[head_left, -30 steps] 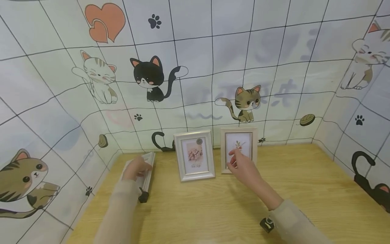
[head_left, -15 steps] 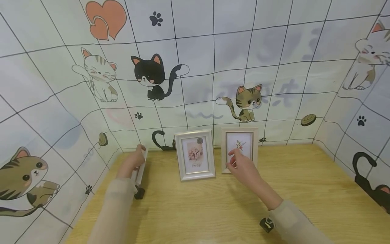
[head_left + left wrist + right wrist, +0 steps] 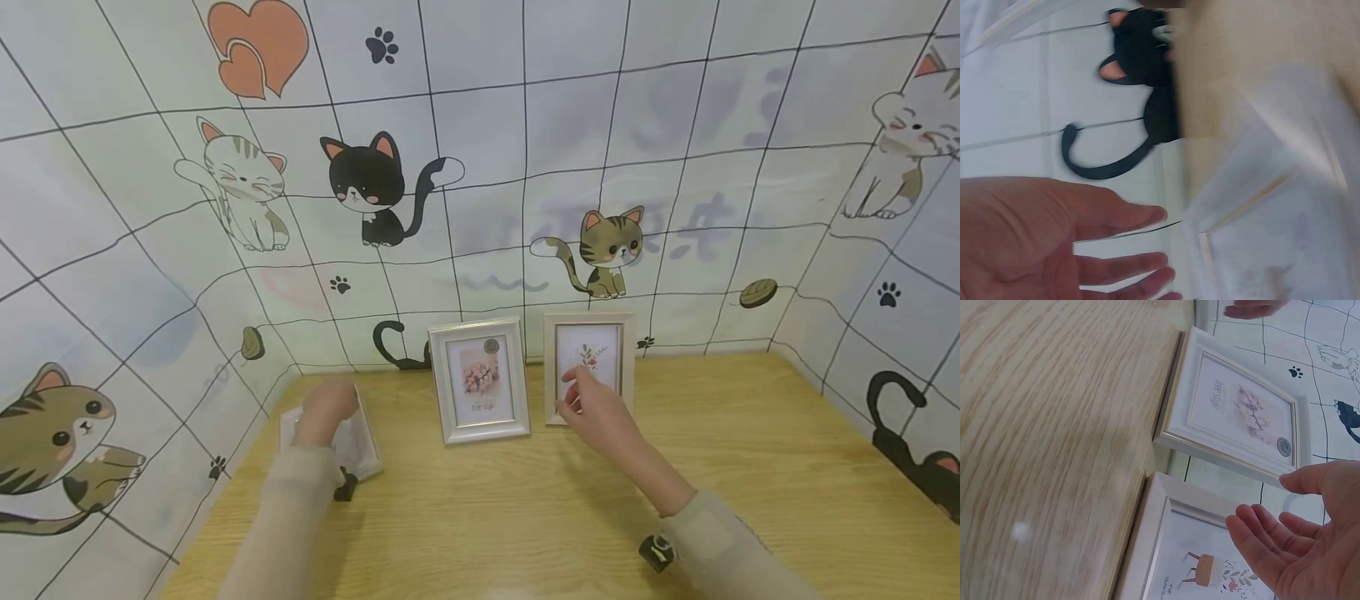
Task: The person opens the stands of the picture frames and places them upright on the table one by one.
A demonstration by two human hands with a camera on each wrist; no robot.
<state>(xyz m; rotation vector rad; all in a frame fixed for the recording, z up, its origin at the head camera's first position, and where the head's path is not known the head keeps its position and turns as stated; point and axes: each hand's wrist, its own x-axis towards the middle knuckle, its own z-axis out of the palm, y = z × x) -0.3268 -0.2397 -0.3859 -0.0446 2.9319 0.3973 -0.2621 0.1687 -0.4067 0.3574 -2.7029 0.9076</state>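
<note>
Toward the table's back left, my left hand (image 3: 327,410) is over a pale picture frame (image 3: 363,446) that looks wrapped in clear film. In the left wrist view the fingers of the left hand (image 3: 1029,231) are extended beside this picture frame (image 3: 1254,250), with a gap between them; the picture is blurred. My right hand (image 3: 602,417) hovers, fingers loosely bent and holding nothing, before a cream picture frame (image 3: 600,333) with a plant print. Left of that stands a white picture frame (image 3: 480,385) with a pink flower print, leaning back.
The wood-grain table (image 3: 480,517) meets a wall sheet (image 3: 487,208) printed with cats and grid lines at the back and sides. A small black device (image 3: 657,552) hangs at the right wrist, another (image 3: 345,483) at the left.
My left hand tipped the left picture frame up by its edge, then the frame came down turned more to face me, and the hand now has its fingers apart. The right hand stays still.
</note>
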